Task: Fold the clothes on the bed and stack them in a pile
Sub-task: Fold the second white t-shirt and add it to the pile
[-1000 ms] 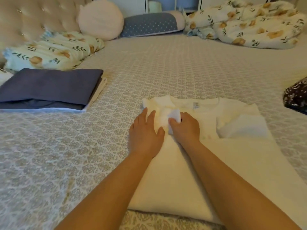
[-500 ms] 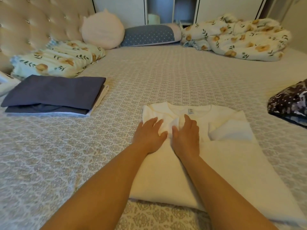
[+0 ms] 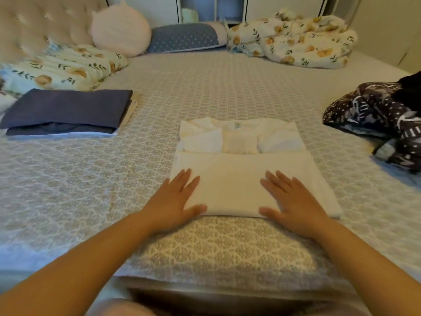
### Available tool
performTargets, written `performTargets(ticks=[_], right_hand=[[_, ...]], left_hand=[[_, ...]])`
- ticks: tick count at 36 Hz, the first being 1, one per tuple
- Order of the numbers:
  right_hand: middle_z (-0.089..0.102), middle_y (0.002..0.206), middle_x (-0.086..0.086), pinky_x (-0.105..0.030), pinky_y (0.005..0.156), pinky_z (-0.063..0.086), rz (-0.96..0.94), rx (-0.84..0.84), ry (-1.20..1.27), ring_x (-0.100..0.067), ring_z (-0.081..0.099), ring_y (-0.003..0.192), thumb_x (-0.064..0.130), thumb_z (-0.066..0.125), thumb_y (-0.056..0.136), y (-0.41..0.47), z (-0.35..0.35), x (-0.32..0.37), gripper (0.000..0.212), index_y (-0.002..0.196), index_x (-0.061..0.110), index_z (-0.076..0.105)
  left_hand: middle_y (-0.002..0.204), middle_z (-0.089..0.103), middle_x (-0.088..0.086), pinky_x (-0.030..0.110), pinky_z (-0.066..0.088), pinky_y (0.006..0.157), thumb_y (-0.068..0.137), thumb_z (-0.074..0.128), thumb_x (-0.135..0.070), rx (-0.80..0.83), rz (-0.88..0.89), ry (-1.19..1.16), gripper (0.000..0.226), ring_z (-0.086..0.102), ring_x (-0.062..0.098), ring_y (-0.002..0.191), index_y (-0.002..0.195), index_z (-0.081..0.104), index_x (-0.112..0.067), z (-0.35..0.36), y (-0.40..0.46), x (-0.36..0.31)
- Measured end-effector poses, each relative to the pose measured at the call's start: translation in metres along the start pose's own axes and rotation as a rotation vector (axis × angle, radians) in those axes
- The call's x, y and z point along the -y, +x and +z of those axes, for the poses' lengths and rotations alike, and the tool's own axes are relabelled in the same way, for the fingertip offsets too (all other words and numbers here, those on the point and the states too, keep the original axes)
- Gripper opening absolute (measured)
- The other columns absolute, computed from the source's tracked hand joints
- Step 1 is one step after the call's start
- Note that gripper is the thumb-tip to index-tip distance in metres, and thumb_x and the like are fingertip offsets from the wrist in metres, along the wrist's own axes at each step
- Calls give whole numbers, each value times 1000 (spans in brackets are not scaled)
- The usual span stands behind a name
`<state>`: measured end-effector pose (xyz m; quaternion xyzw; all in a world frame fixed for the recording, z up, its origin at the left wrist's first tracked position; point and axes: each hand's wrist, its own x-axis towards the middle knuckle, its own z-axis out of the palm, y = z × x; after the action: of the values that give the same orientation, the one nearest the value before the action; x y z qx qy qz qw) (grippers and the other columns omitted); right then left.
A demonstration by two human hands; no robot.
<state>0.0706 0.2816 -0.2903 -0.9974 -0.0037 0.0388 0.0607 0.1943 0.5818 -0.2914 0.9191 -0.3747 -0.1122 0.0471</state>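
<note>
Both hands lie flat with fingers spread, gripping nothing: the left hand (image 3: 176,201) presses on the near left corner of the white shirt (image 3: 246,169), its thumb along the near fold, and the right hand (image 3: 293,206) presses on the near right part of the same garment, thumb pointing inward along that edge. This shirt sits on the bed (image 3: 205,99) close to the near edge, roughly midway across, with its lower half doubled up over the body and its sleeves tucked in across the chest (a small label shows inside the neckline, which faces the far side).

Further back, toward the left edge of the bed, is a pile of folded clothes (image 3: 66,110), a dark blue piece on top and paler layers showing beneath. Toward the right edge lies a crumpled dark patterned garment (image 3: 373,115), unfolded.

At the far left corner a floral pillow (image 3: 66,67) rests against the tufted headboard (image 3: 43,26), with a round pale cushion (image 3: 120,30) just beside it. A blue dotted bolster (image 3: 184,37) runs along the far edge, and a bunched floral blanket (image 3: 293,39) fills the far right corner.
</note>
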Motion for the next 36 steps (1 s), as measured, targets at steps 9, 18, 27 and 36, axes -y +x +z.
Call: performTargets(ticks=[9,18,27,36], right_hand=[[16,159,8,-33,110,33,207,-16,-126,-13,24,143,27,50,96,-33,-16,-33,63,150,30,19],[62,107,-9,-31,69,43,335,120,0,-25,56,87,9,46,97,-33,-77,-21,25,114,21,60],[65,97,0,-22,60,50,373,590,442,-16,62,88,15,73,71,-62,-155,-46,26,96,15,64],[66,99,-10,-37,71,48,672,-276,1112,-29,63,88,36,75,78,-2,-137,-57,48,110,4,59]], left_hand=[[160,13,5,39,30,110,100,38,-43,-47,-103,285,64,26,26,141,153,11,-19,-9,-12,-2],[99,63,8,32,43,66,101,42,-18,-4,-164,164,27,54,24,75,117,63,-26,-79,-19,-21],[107,69,1,33,56,84,85,71,-29,554,-167,-528,30,66,19,99,111,66,-16,-141,-43,-12],[103,69,8,38,51,73,87,66,-36,-250,-472,-1280,34,64,25,88,109,61,-10,-126,9,-9]])
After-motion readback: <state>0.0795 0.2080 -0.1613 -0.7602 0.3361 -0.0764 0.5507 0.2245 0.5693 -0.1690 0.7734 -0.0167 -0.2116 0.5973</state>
